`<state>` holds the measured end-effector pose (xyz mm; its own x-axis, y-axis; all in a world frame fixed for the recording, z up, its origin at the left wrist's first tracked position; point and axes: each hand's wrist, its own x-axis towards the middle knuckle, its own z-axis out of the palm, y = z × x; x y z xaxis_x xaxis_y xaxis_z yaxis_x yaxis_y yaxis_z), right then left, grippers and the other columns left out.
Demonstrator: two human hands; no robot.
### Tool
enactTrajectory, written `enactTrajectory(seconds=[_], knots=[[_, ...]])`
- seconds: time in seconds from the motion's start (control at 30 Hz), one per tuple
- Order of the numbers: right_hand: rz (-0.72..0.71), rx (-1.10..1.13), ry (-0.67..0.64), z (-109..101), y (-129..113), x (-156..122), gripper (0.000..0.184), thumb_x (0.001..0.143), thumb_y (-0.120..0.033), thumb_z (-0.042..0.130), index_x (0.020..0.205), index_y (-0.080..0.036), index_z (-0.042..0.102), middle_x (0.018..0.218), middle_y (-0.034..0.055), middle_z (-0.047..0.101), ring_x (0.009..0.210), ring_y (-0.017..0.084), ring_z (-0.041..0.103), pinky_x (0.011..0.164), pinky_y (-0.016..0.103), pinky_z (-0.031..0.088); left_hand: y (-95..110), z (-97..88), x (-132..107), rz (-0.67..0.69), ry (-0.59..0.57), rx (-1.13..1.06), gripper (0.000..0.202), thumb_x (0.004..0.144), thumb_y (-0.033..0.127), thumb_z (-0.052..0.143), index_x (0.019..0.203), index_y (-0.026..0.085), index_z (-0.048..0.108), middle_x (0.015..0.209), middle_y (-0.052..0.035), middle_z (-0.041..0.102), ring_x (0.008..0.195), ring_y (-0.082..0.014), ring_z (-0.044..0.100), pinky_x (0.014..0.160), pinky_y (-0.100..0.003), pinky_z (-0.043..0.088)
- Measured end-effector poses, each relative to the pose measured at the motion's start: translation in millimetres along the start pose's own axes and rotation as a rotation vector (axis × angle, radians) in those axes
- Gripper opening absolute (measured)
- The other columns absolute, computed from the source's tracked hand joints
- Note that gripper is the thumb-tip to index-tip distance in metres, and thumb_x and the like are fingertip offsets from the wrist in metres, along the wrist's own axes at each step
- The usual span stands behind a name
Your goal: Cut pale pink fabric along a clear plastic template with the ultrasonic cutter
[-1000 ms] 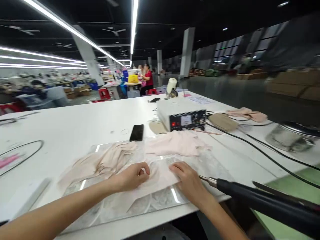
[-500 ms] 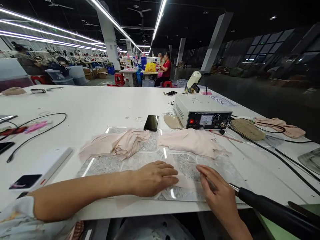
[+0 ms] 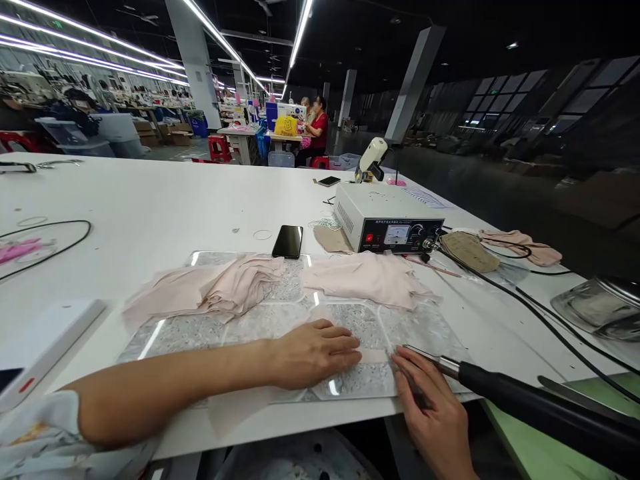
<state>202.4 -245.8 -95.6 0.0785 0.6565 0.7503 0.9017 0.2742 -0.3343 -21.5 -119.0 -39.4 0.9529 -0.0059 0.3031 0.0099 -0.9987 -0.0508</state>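
My left hand (image 3: 313, 353) lies flat, fingers stretched out, on a pale pink fabric piece (image 3: 374, 355) spread over a patterned glass plate (image 3: 425, 327) at the table's near edge. Just right of it, my right hand (image 3: 430, 417) rests on the plate's front edge. It holds a black-handled tool (image 3: 525, 410), whose metal tip (image 3: 425, 355) points at the fabric by my left fingertips. The fabric's near end hangs past the plate towards the table edge. Two piles of pink fabric pieces lie behind my hands, one at the left (image 3: 210, 290) and one at the right (image 3: 365, 277).
A white control box (image 3: 387, 217) with a meter stands behind the plate, black cables (image 3: 525, 303) running from it to the right. A black phone (image 3: 288, 241), beige pads (image 3: 467, 250), a metal bowl (image 3: 595, 307) and a white box (image 3: 45, 333) lie around. People work at far tables.
My left hand went from curled to flat on the fabric. My right hand drew back towards the table's near edge with the tool. The view swung left and steadied.
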Motion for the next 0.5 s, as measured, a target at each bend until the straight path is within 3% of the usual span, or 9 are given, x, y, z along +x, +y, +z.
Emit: enactTrajectory(seconds=[0.23,0.5], knots=[[0.012,-0.027,0.019,5.3,-1.6,-4.0,0.018,0.090,-0.019,0.056,0.100,-0.021,0.071,0.104,0.0086,0.072,0.095,0.021,0.070,0.082,0.034,0.059,-8.9,16.8,9.1,0.037,0.006,-0.104,0.027,0.099,0.018,0.044,0.118,0.016,0.063,0.127,-0.0108,0.064,0.110,-0.0198,0.060,0.089,-0.029,0.046],[0.039,-0.001,0.022,1.6,-3.9,-5.3,0.018,0.089,-0.017,0.058,0.101,-0.022,0.072,0.106,0.0072,0.072,0.096,0.021,0.070,0.085,0.032,0.058,-9.2,19.6,7.1,0.050,0.048,-0.142,0.029,0.101,0.018,0.041,0.118,0.010,0.063,0.126,-0.0126,0.065,0.109,-0.0209,0.060,0.088,-0.031,0.046]])
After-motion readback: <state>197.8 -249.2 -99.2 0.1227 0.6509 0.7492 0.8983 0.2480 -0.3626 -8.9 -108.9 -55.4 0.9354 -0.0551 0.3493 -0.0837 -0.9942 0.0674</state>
